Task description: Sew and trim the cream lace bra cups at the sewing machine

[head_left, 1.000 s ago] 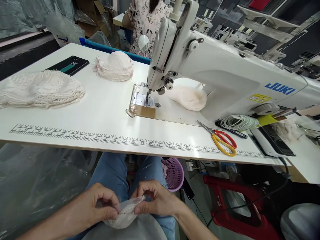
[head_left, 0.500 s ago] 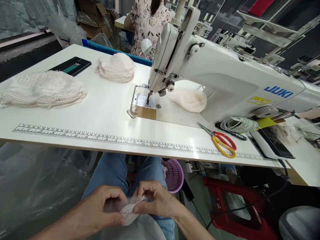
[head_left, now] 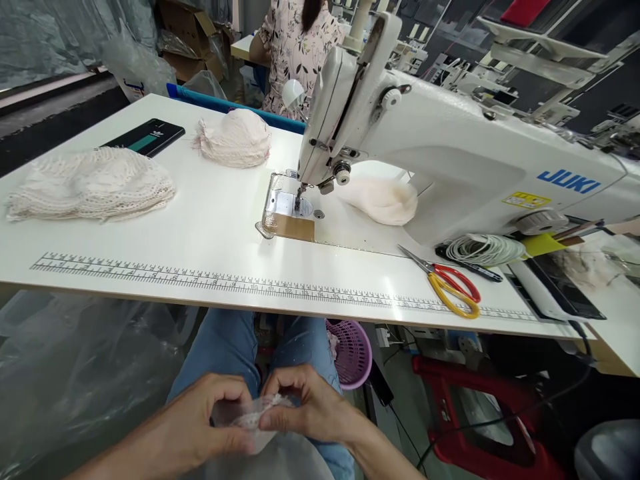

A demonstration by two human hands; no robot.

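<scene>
Over my lap, below the table edge, my left hand (head_left: 213,417) pinches the left side of a small sheer white lace piece (head_left: 255,420). Thumb and fingers of my right hand (head_left: 300,403) close on its right side, near the lace edge. On the white table (head_left: 200,240) lie a wide stack of lace pieces (head_left: 93,183) at the left and a smaller pile (head_left: 235,139) behind it. A white sewing machine (head_left: 425,127) stands at the right, with a cream fabric piece (head_left: 383,200) under its arm.
Scissors (head_left: 453,287), a coil of cord (head_left: 485,250) and a dark phone (head_left: 147,137) lie on the table. Beneath it are a purple basket (head_left: 353,353) and a red stool (head_left: 435,400). A person (head_left: 295,60) in a floral top is beyond the table.
Both hands still hold the lace piece, which has turned and shifted slightly left between them. The view has moved a little, so the table items appear slightly displaced.
</scene>
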